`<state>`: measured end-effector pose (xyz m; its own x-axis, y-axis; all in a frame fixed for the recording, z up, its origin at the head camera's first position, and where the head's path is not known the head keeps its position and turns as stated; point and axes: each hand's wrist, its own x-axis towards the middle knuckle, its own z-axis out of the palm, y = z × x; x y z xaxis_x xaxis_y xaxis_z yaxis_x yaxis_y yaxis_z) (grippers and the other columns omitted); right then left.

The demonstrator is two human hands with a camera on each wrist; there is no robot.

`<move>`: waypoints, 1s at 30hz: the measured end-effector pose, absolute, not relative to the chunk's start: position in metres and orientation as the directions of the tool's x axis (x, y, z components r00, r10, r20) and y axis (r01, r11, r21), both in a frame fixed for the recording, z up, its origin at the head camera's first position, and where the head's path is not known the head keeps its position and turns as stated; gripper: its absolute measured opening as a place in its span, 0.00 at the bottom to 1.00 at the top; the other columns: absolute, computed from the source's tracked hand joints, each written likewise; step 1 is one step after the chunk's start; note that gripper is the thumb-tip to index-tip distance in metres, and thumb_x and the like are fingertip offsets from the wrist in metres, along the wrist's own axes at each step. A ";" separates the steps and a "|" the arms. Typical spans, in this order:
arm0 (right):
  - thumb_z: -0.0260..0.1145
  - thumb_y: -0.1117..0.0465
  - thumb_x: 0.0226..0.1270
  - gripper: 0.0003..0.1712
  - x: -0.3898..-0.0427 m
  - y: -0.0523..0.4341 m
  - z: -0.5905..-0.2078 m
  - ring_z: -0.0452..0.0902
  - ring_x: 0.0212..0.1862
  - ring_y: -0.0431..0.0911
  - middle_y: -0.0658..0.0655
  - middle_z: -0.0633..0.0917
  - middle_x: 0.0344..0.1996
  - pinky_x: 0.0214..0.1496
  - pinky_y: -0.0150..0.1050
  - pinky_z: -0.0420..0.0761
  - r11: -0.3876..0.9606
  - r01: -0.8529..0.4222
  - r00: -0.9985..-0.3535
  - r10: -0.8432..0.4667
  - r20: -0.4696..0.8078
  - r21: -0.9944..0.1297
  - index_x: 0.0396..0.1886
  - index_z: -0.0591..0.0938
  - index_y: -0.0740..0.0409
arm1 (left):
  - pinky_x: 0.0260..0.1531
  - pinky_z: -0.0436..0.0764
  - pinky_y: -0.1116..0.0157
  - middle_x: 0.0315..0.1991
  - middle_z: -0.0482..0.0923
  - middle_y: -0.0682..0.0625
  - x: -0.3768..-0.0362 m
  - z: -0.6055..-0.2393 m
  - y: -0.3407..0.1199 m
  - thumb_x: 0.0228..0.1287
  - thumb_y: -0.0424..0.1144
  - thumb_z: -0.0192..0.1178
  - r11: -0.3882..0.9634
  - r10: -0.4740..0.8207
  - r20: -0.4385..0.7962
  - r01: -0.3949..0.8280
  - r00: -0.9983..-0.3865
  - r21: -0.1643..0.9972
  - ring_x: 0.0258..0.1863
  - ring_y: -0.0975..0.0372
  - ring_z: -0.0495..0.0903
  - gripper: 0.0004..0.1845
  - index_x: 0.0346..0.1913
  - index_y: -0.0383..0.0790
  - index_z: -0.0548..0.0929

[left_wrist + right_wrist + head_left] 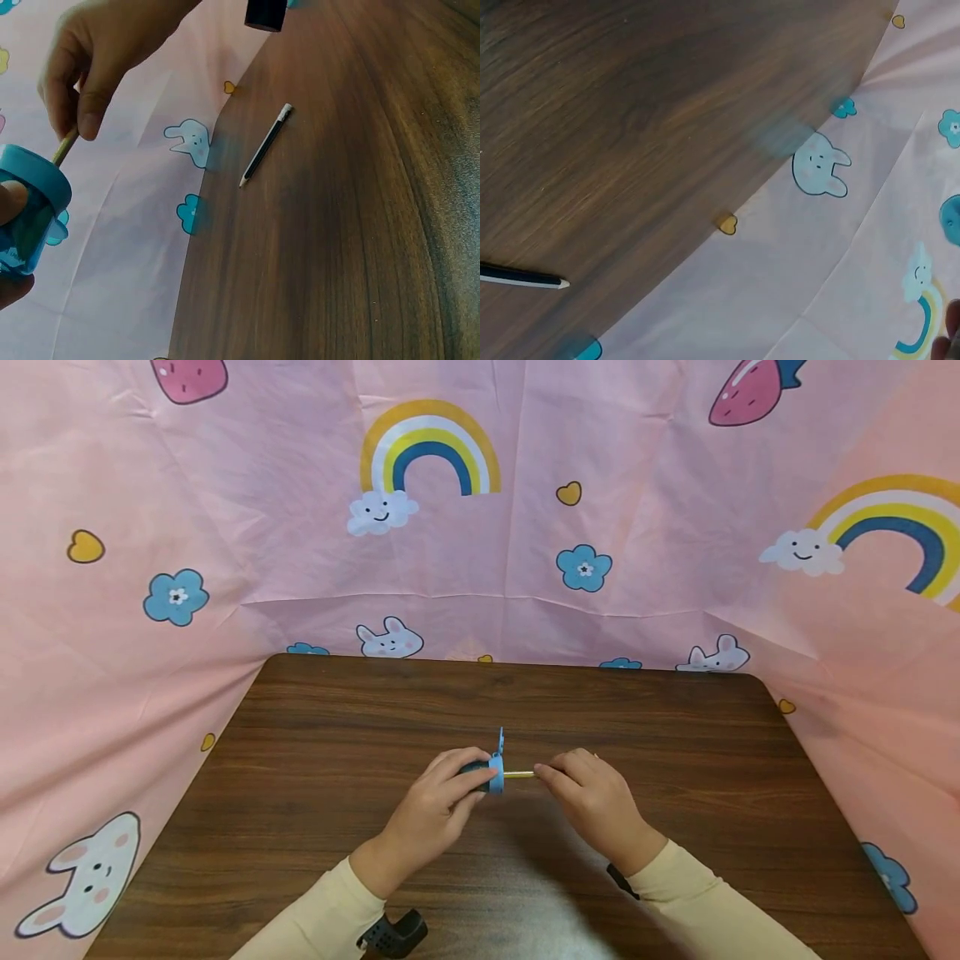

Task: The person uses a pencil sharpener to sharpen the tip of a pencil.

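A blue pencil sharpener (491, 772) is gripped by the left hand (438, 810) above the middle of a dark wooden table (315, 727); the fingers are curled round its body, and its lighter blue cap faces the right hand (596, 806). A yellow pencil (519, 774) is pinched between the thumb and fingertips of the right hand and is held level, its far end pushed into the opening in the sharpener's cap. Only a short length of the pencil is seen between the two hands, which are brought close together but are not touching each other.

In the left wrist view the sharpener (28, 214) is seen at the left edge, translucent blue with a paler rim, with the pencil (64, 146) entering it at a slant from the right hand (94, 56) above.

A second pencil (265, 146), dark with a white tip and a pale end, is left lying flat on the table (337, 247) near its edge, well apart from both hands. It is also caught in the right wrist view (521, 277).

The table is surrounded on three sides by a pink cloth (637, 552) printed with rainbows, rabbits, flowers and hearts. Cream sleeves (693, 902) are worn on both arms.
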<state>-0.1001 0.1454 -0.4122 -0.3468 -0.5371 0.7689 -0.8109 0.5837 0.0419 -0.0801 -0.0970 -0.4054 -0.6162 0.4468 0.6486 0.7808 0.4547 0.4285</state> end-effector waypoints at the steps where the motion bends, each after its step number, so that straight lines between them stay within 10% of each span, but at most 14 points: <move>1: 0.50 0.60 0.78 0.18 -0.100 0.144 -0.412 0.75 0.30 0.43 0.52 0.80 0.30 0.27 0.35 0.76 0.582 -0.812 -0.351 -0.540 0.765 0.038 0.38 0.86 0.60 | 0.50 0.82 0.61 0.53 0.77 0.44 -0.080 -0.406 -0.097 0.53 0.22 0.68 0.457 0.449 0.646 0.780 -0.618 0.428 0.55 0.55 0.75 0.19 0.50 0.34 0.84; 11: 0.75 0.70 0.50 0.09 -0.094 0.136 -0.404 0.71 0.25 0.38 0.50 0.74 0.24 0.24 0.28 0.75 0.618 -0.766 -0.593 -0.575 0.564 -0.174 0.33 0.87 0.59 | 0.47 0.83 0.60 0.50 0.77 0.43 -0.080 -0.413 -0.099 0.49 0.18 0.68 0.457 0.463 0.687 0.815 -0.560 0.357 0.50 0.53 0.77 0.20 0.47 0.32 0.85; 15: 0.70 0.68 0.58 0.08 -0.100 0.140 -0.392 0.71 0.26 0.34 0.49 0.77 0.25 0.26 0.27 0.75 0.598 -0.644 -0.752 -0.611 0.248 -0.478 0.38 0.88 0.63 | 0.50 0.81 0.64 0.50 0.77 0.43 -0.079 -0.416 -0.101 0.48 0.16 0.67 0.432 0.490 0.696 0.840 -0.525 0.329 0.51 0.53 0.77 0.20 0.46 0.32 0.86; 20: 0.64 0.66 0.66 0.08 -0.117 0.148 -0.379 0.69 0.22 0.35 0.48 0.79 0.21 0.25 0.29 0.73 0.538 -0.328 -0.753 -0.645 -0.129 -0.776 0.38 0.88 0.66 | 0.55 0.78 0.67 0.51 0.76 0.43 -0.078 -0.417 -0.101 0.47 0.13 0.65 0.396 0.521 0.691 0.859 -0.501 0.325 0.54 0.53 0.76 0.21 0.46 0.33 0.86; 30: 0.64 0.56 0.69 0.17 -0.111 0.141 -0.378 0.77 0.38 0.40 0.52 0.83 0.42 0.37 0.35 0.80 0.654 -0.476 -0.814 -0.580 0.015 -0.588 0.51 0.84 0.59 | 0.48 0.82 0.62 0.50 0.76 0.43 -0.083 -0.417 -0.099 0.49 0.18 0.68 0.413 0.445 0.692 0.816 -0.569 0.405 0.51 0.53 0.77 0.19 0.46 0.32 0.86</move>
<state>-0.1107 0.1415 -0.3783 -0.8144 -0.5801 0.0149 -0.4765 0.6538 -0.5878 -0.0827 -0.0992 -0.4172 -0.5688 0.4448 0.6919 0.8156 0.4133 0.4049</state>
